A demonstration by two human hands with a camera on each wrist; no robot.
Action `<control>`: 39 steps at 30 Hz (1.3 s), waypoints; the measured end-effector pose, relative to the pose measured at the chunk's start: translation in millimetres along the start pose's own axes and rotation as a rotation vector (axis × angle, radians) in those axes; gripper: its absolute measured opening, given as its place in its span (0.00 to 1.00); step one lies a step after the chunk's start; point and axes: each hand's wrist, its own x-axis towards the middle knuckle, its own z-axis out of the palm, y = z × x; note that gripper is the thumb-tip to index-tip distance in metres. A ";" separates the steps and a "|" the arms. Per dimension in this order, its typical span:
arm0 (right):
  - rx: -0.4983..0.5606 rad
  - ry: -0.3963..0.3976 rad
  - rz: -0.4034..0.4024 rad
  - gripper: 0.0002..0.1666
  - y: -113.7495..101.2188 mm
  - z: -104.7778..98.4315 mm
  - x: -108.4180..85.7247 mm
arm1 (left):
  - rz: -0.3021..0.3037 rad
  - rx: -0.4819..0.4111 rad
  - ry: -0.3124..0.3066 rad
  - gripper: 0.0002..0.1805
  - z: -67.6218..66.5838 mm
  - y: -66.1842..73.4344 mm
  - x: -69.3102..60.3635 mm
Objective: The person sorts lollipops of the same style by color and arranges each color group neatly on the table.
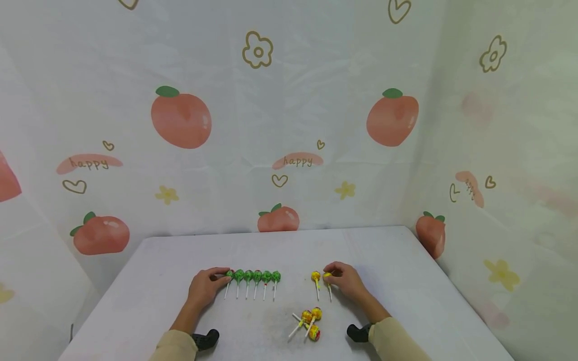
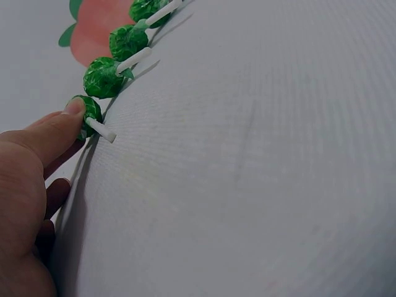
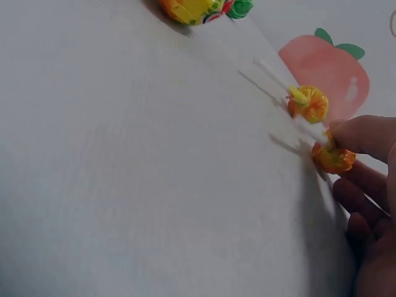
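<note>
Several green-wrapped lollipops point(image 1: 248, 276) lie side by side in a row, sticks toward the person. The left hand point(image 1: 205, 287) pinches the head of the leftmost one point(image 2: 93, 111) between thumb and fingers. To the right, two yellow lollipops lie next to each other; the right hand point(image 1: 346, 281) pinches the head of the right one point(image 3: 334, 159), and the other point(image 1: 315, 276) lies just to its left, untouched. In the left wrist view the left hand point(image 2: 31, 185) shows its thumb on the green wrapper. The right hand point(image 3: 371, 185) shows its thumb by the yellow wrapper.
Three more yellow lollipops point(image 1: 313, 332) lie in a loose pile with crossing sticks, nearer the person on the white table point(image 1: 253, 346). A printed cloth point(image 1: 289, 115) hangs behind the table. Black straps with wrist devices point(image 1: 206, 340) sit at both sleeves.
</note>
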 end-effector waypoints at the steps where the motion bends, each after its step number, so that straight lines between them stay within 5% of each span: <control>1: -0.004 0.002 -0.004 0.09 0.5 -1.0 -0.7 | 0.003 -0.002 0.000 0.16 0.0 0.3 -0.5; 23: -0.072 0.055 0.009 0.13 6.4 -12.8 -6.3 | -0.002 -0.016 0.003 0.16 2.9 -0.9 1.0; 39: -0.116 0.058 -0.016 0.12 -0.2 -0.8 -4.1 | 0.014 -0.002 0.015 0.15 0.6 0.6 -0.6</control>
